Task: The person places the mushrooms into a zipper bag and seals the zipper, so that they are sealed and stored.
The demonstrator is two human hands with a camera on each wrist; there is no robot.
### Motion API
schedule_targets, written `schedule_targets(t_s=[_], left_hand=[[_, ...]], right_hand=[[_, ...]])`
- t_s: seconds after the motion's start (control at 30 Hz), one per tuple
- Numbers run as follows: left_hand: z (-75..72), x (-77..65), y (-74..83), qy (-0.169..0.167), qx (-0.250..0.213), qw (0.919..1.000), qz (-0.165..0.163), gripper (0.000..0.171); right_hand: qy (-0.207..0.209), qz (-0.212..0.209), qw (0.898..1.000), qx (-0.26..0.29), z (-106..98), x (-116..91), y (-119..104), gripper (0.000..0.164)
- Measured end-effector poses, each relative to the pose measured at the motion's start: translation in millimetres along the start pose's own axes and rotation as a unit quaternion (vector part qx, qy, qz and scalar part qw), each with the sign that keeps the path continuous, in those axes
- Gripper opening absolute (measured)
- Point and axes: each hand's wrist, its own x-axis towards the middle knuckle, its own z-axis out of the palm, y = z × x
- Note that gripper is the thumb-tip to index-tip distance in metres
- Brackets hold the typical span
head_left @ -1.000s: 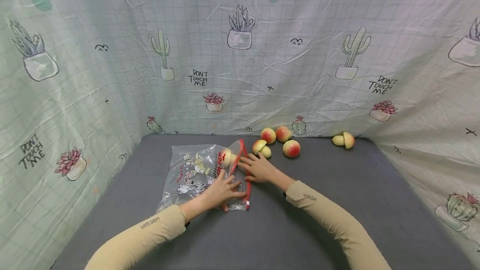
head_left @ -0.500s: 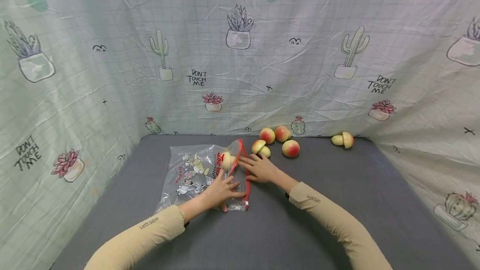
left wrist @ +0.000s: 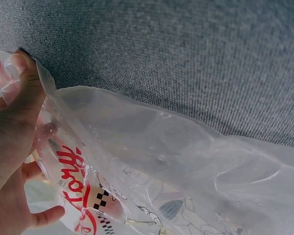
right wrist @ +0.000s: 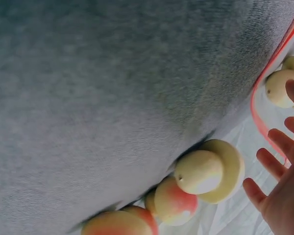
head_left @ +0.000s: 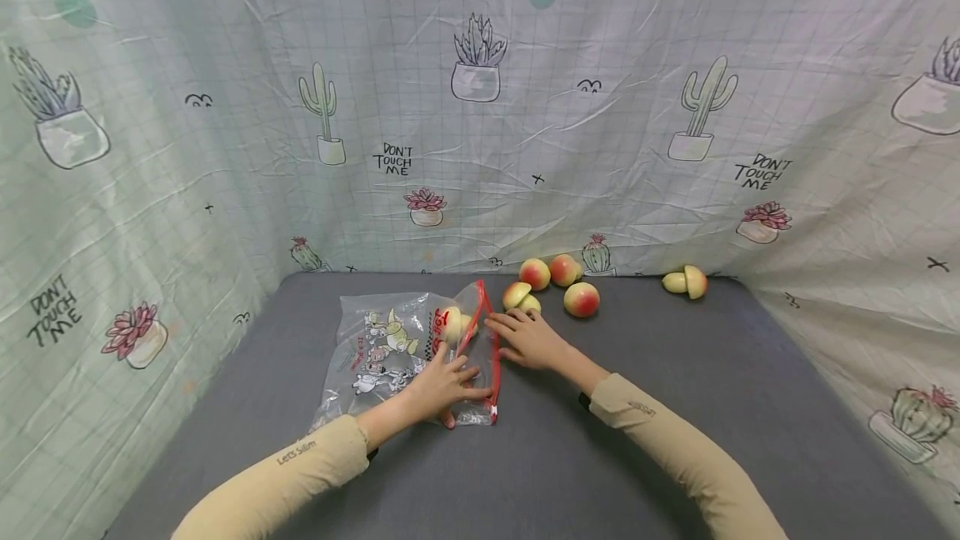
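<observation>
A clear zip bag [head_left: 375, 357] with a red zip edge and printed cartoon figures lies on the table. Inside it, near the mouth, is a yellow toy mushroom [head_left: 453, 325]. My left hand [head_left: 438, 386] rests on the bag by its mouth, fingers spread; its thumb [left wrist: 22, 68] lies at the bag's edge in the left wrist view. Just right of the red edge, my right hand [head_left: 534, 342] has its fingers spread and holds nothing. Beyond its fingertips sits a toy mushroom [head_left: 522, 298] with a yellow stem and reddish cap.
Several more red-and-yellow toy mushrooms cluster behind my right hand, including a front one [head_left: 582, 299]. Another mushroom [head_left: 685, 282] lies apart at the far right. A printed curtain [head_left: 540, 123] encloses the grey table [head_left: 645, 357] at the back and sides.
My right hand has drawn slightly right, away from the bag's mouth. The left hand, bag and mushrooms stay about where they were.
</observation>
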Motion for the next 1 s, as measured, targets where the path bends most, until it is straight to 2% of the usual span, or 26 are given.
schedule_targets(t_s=[0.2, 0.33, 0.5, 0.7, 1.0], left_hand=[[-1.0, -0.6, 0.3, 0.006, 0.003, 1.0, -0.001, 0.08], [-1.0, -1.3, 0.6, 0.009, 0.001, 1.0, -0.002, 0.079], [-1.5, -1.5, 0.3, 0.011, 0.0, 0.9999, -0.001, 0.08], [-2.5, -1.4, 0.1, 0.009, -0.004, 1.0, -0.001, 0.079], [-2.5, -2.4, 0.3, 0.016, -0.001, 0.9999, 0.0, 0.078]], right_hand=[[0.073, 0.011, 0.997, 0.01, 1.1, -6.9, 5.9, 0.051], [0.103, 0.024, 0.994, 0.014, -2.4, -9.3, 8.5, 0.051], [0.113, 0.058, 0.992, 0.014, -3.4, -10.0, 14.0, 0.048], [0.099, 0.105, 0.99, -0.005, -2.6, -10.3, 20.1, 0.046], [0.131, 0.147, 0.98, -0.03, 0.1, -9.3, 29.2, 0.049]])
